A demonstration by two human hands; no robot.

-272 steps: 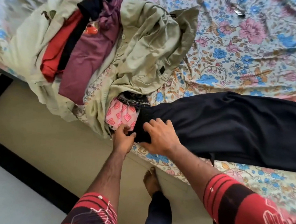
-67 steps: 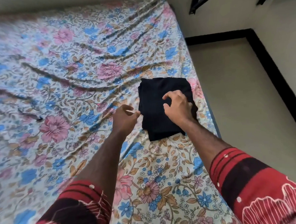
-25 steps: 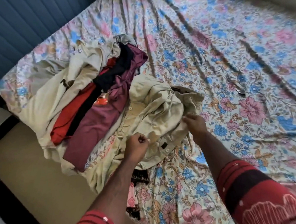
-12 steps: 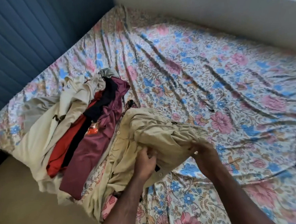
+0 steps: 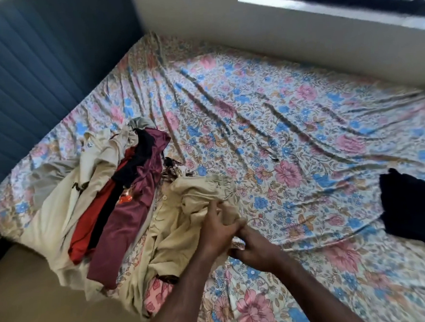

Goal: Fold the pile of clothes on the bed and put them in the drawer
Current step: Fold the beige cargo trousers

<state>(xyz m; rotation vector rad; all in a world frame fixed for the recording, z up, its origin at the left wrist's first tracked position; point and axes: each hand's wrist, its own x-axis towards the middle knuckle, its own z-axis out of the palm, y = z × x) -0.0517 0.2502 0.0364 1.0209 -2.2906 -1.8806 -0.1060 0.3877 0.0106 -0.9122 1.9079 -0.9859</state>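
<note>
Both hands have closed in together since half a second ago: left hand [image 5: 217, 229] and right hand [image 5: 255, 249] now touch, bunching the beige shirt [image 5: 184, 212] at the near edge of the bed [image 5: 265, 103]; before, they gripped it well apart. Each is curled round the cloth. Folded black trousers [image 5: 413, 205] sit well apart to the right, so one item looks done. Unfolded pile [image 5: 109, 197] lies just left of the shirt. Drawer not in view. Likely next: lift shirt clear and spread it flat.

Beige shirt [image 5: 185, 219], maroon [image 5: 125, 223] and red [image 5: 91, 225] garments, black folded trousers [image 5: 413, 208], pink-and-blue floral bedsheet [image 5: 291, 121].
</note>
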